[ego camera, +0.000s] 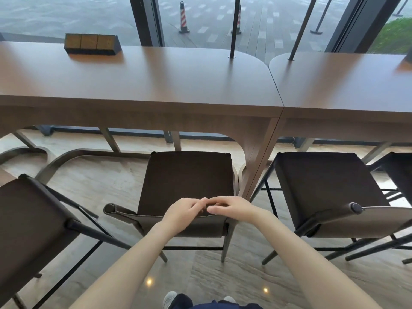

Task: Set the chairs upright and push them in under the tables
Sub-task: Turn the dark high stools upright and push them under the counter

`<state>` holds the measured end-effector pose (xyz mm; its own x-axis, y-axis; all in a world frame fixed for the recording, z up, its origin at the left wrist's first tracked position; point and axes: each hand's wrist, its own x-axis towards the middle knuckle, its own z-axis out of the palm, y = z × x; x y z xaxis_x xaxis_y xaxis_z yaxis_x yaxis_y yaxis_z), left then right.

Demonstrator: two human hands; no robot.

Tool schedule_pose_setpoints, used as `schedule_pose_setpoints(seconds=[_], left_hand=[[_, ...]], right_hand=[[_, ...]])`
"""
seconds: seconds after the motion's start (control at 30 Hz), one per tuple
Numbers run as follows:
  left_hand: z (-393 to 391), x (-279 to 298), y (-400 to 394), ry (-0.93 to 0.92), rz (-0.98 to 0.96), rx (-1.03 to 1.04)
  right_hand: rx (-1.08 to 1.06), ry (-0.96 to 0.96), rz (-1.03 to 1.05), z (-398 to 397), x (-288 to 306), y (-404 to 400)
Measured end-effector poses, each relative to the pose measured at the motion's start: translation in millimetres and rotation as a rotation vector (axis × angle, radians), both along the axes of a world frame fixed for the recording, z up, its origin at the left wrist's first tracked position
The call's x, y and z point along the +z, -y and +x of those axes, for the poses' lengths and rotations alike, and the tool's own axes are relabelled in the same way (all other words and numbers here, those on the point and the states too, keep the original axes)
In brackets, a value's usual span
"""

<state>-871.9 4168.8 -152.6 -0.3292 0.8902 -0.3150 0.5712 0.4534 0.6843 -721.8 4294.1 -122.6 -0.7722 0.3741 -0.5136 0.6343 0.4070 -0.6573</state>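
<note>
The middle chair (187, 179) stands upright facing the left wooden table (156, 81), its dark seat's front edge just under the table's edge. My left hand (182, 214) and my right hand (233, 208) sit side by side on the top of its backrest (124, 214), fingers curled over the edge and fingertips touching each other. To the right, another chair (323, 186) stands upright at the right table (345, 85). A third chair (29, 219) at the left is upright, turned at an angle and farther from the table.
A dark box with gold panels (91, 44) lies on the left table's far side. Thin black posts (233, 30) rise through both tabletops by the window. A further chair (401, 175) shows at the right edge. Curved table legs (66, 157) stand on the floor.
</note>
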Motion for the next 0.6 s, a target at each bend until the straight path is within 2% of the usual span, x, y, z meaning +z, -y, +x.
schedule_pose_setpoints(seconds=[0.13, 0.33, 0.43, 0.6], left_hand=[[-2.2, -4.3, -2.2, 0.273, 0.149, 0.291], [-9.7, 8.6, -8.9, 0.579, 0.259, 0.538], [-16.4, 10.3, -3.9, 0.641, 0.328, 0.613], [-16.3, 10.4, 0.5, 0.641, 0.37, 0.616]], right_hand=[[-0.35, -0.159, -0.293, -8.2, 5.0, -8.5], [-0.764, -0.528, -0.387, 6.5, -1.9, -0.4], [-0.818, -0.569, -0.414, 8.8, -3.4, -0.5], [-0.865, -0.601, -0.428, 7.8, -3.4, -2.1]])
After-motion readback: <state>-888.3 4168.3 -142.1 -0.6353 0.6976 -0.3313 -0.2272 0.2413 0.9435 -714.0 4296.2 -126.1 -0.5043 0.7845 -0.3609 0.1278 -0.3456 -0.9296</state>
